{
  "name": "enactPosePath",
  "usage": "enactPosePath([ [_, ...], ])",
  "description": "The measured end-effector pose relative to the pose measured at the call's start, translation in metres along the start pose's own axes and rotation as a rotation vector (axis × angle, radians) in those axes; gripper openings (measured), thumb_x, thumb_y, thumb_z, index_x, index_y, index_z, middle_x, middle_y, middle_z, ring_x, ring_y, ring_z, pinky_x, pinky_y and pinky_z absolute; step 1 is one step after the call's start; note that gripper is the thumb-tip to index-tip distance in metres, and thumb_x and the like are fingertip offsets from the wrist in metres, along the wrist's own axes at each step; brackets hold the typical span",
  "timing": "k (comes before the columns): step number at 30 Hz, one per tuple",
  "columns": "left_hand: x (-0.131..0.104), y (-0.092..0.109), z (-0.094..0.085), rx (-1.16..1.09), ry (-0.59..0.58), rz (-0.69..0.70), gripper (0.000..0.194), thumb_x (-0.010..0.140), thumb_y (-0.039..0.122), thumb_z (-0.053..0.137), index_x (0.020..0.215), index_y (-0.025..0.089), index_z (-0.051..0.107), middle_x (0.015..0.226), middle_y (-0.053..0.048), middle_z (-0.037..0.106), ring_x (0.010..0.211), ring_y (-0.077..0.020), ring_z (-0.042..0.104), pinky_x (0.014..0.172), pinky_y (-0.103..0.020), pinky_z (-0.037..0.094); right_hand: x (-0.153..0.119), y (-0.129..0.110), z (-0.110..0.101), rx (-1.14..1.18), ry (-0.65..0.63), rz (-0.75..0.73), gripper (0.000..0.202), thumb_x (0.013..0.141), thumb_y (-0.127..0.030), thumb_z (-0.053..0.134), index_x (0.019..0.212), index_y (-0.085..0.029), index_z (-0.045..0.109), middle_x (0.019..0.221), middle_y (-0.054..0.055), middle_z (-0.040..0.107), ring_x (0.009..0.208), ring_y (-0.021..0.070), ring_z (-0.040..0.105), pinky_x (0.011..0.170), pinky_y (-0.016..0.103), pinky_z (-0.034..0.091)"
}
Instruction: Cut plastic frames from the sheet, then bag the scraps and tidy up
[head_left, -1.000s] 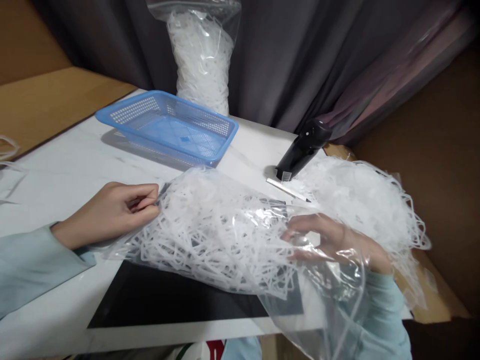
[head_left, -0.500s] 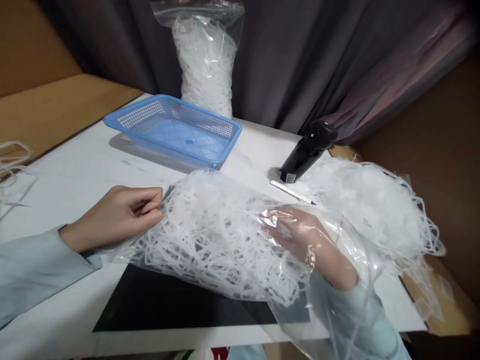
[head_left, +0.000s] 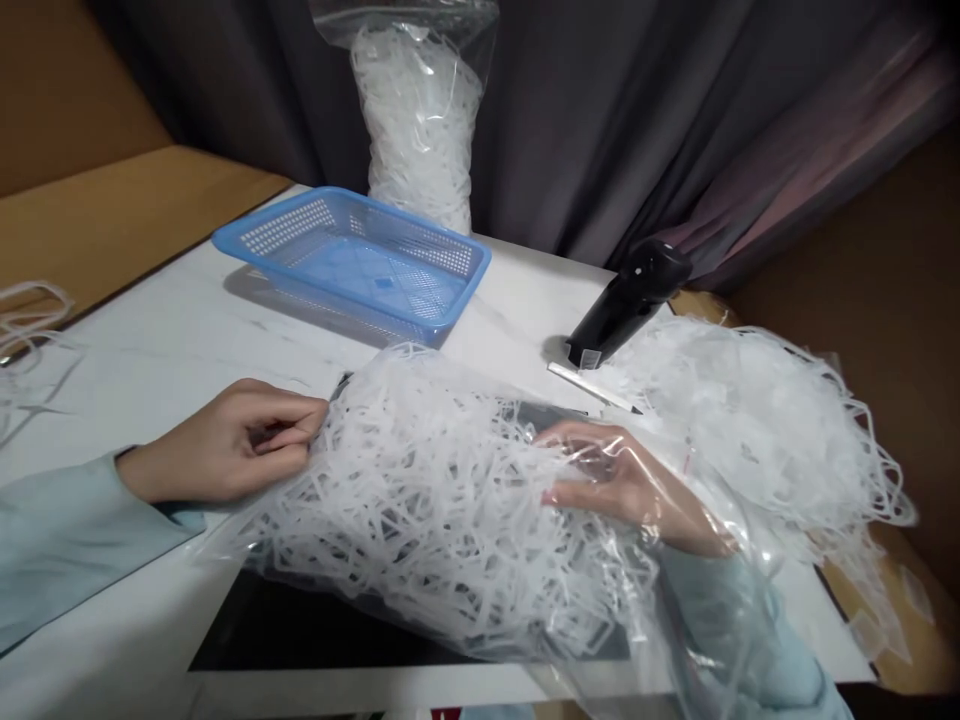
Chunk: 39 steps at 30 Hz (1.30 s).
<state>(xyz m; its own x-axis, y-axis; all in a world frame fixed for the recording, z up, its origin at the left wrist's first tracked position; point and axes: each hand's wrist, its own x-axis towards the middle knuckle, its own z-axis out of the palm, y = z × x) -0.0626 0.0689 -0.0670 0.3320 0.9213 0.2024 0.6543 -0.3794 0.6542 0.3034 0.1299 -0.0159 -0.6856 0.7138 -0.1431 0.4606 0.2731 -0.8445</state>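
Observation:
A clear plastic bag full of white plastic loops [head_left: 442, 500] lies in front of me, partly over a black mat [head_left: 315, 620]. My left hand [head_left: 244, 440] pinches the bag's left edge. My right hand [head_left: 622, 480] is inside the bag at its right side, seen through the film, its thumb and fingers apart beside the loops. The bag's loose film wraps over my right wrist and sleeve.
A blue basket [head_left: 375, 270] stands behind the bag, with a filled upright bag [head_left: 420, 130] behind it. A black cylindrical object [head_left: 622, 305], a pen [head_left: 592, 388] and a heap of white loops [head_left: 750, 430] are on the right. More loops [head_left: 34, 350] lie far left.
My right hand has opened, its thumb and fingers spreading apart. The loops in the bag have spread lower and to the right. My left hand keeps its grip.

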Motion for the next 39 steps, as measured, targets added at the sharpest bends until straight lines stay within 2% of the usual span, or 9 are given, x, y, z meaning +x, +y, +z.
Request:
enactPosePath([
  [5,-0.001,0.004,-0.002,-0.025,-0.046,-0.027,0.033,0.081,0.023,0.047,0.059,0.020,0.023,0.056,0.004,0.022,0.051,-0.0104,0.022,0.051,-0.028,0.018,-0.004,0.005,-0.016,0.046,-0.075,0.109,0.030,0.082,-0.046,0.073,0.105,-0.026,0.072,0.100,0.002,0.074,0.087,0.0225,0.070,0.076,0.037,0.061],
  [9,-0.001,0.003,-0.002,-0.030,-0.050,-0.035,0.033,0.080,0.023,0.048,0.059,0.020,0.023,0.056,0.004,0.022,0.051,-0.0106,0.021,0.051,-0.028,0.018,-0.007,0.007,-0.022,0.165,-0.169,0.136,0.033,0.092,-0.041,0.062,0.121,-0.028,0.067,0.110,0.002,0.071,0.096,0.0195,0.069,0.087,0.035,0.058],
  [12,0.000,0.003,-0.001,-0.031,-0.048,-0.032,0.032,0.080,0.023,0.048,0.059,0.020,0.023,0.057,0.004,0.021,0.052,-0.0104,0.021,0.052,-0.028,0.018,-0.011,0.011,-0.025,0.200,-0.127,0.205,0.043,0.092,-0.041,0.062,0.134,-0.032,0.057,0.125,0.002,0.067,0.108,0.0206,0.067,0.095,0.037,0.056],
  [15,0.000,0.002,-0.001,-0.029,-0.054,-0.031,0.032,0.080,0.023,0.048,0.059,0.020,0.024,0.057,0.004,0.021,0.052,-0.0104,0.021,0.052,-0.028,0.018,-0.015,0.019,-0.029,0.199,-0.049,0.281,0.040,0.091,-0.038,0.061,0.130,-0.035,0.060,0.138,0.000,0.059,0.113,0.0236,0.065,0.093,0.039,0.057],
  [22,0.000,0.001,-0.001,-0.021,-0.072,-0.021,0.033,0.083,0.024,0.046,0.059,0.020,0.023,0.057,0.004,0.021,0.051,-0.0106,0.022,0.052,-0.027,0.019,-0.011,0.024,-0.033,0.400,-0.153,0.171,0.041,0.088,-0.034,0.058,0.128,-0.030,0.062,0.132,0.004,0.064,0.105,0.0265,0.070,0.086,0.042,0.060],
  [26,-0.001,0.001,-0.001,-0.013,-0.071,-0.008,0.032,0.082,0.022,0.046,0.060,0.020,0.023,0.057,0.004,0.022,0.051,-0.0106,0.022,0.052,-0.028,0.019,-0.018,0.011,-0.028,0.083,-0.030,0.081,0.039,0.094,-0.037,0.054,0.132,-0.032,0.060,0.136,0.004,0.062,0.119,0.0285,0.063,0.098,0.045,0.056],
  [30,-0.001,0.001,0.000,-0.028,-0.066,-0.005,0.032,0.081,0.022,0.047,0.060,0.020,0.022,0.056,0.004,0.021,0.051,-0.0110,0.021,0.052,-0.029,0.018,-0.023,0.001,-0.021,-0.310,0.077,-0.067,0.038,0.089,-0.042,0.066,0.126,-0.036,0.065,0.135,0.002,0.062,0.127,0.0316,0.058,0.106,0.050,0.051],
  [35,0.000,0.003,0.000,0.002,0.021,-0.015,0.033,0.084,0.024,0.049,0.059,0.021,0.028,0.056,0.004,0.026,0.052,-0.0110,0.024,0.051,-0.029,0.021,-0.022,0.007,-0.017,-0.388,0.082,-0.252,0.037,0.087,-0.039,0.070,0.123,-0.032,0.066,0.145,0.003,0.053,0.133,0.0308,0.052,0.110,0.051,0.048],
  [39,0.005,0.007,0.002,0.029,0.163,0.029,0.022,0.087,0.024,0.052,0.067,0.021,0.044,0.068,0.001,0.047,0.063,-0.0133,0.042,0.059,-0.028,0.035,-0.012,0.008,-0.007,-0.364,0.021,-0.373,0.040,0.083,-0.041,0.074,0.120,-0.027,0.066,0.152,0.006,0.044,0.141,0.0310,0.040,0.114,0.054,0.041],
])
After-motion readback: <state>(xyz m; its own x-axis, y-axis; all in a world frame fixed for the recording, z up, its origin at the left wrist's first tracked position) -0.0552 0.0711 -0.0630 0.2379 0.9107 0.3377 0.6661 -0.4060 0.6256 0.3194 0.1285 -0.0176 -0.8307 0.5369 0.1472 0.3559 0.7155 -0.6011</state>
